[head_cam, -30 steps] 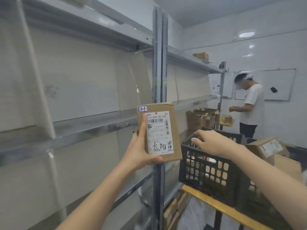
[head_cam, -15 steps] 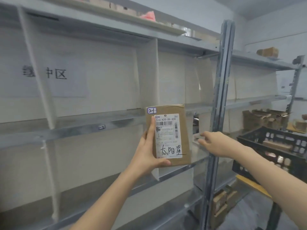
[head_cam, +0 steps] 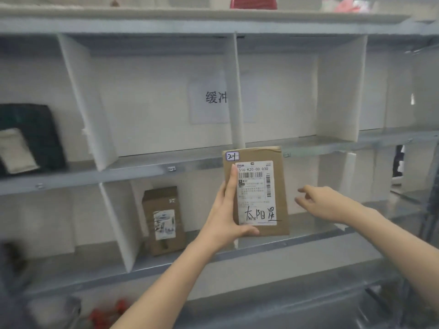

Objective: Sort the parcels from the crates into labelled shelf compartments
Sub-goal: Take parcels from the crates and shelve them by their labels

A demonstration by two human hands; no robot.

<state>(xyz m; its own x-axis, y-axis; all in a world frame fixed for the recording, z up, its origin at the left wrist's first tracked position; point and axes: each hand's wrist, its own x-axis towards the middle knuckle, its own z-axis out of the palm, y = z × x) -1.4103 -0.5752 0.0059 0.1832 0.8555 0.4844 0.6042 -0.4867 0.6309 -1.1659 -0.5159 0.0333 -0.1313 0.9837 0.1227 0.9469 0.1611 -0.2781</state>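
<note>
Shelving [head_cam: 190, 167] now faced squarely; left hand [head_cam: 223, 217] still grips parcel [head_cam: 256, 191].

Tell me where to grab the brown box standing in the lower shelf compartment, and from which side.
Take the standing box by its upper half, pinching its two narrow sides, and come in from the open front. It stands upright, taller than wide, label facing out, with free shelf to its right, so both sides look reachable.

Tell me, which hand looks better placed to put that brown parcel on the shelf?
Left, probably. The left hand grips the parcel upright in front of the shelf. The right hand is open beside it, holding nothing.
</note>
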